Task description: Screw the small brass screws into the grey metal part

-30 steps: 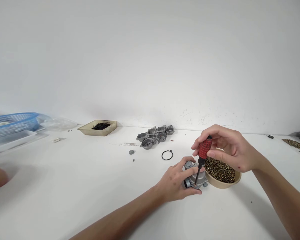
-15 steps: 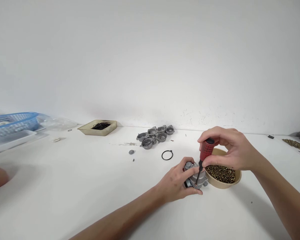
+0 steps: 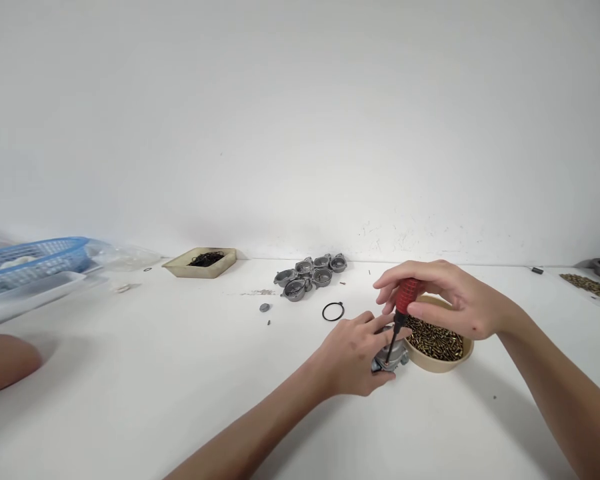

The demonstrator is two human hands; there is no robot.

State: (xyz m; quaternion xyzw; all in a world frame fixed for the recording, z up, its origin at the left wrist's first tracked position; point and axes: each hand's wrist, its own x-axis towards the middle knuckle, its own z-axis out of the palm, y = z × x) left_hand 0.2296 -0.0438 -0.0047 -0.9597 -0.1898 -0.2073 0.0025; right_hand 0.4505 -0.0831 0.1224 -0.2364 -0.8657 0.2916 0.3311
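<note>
We figure our left grip clamps the casting so it won't spin while our right grip pinches the screwdriver.

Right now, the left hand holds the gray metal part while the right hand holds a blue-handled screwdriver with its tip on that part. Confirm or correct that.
Wrong on color: the screwdriver has a red handle, as the head view shows. The left hand does hold the gray metal part, and the right hand holds the screwdriver, tip on the part.
</note>
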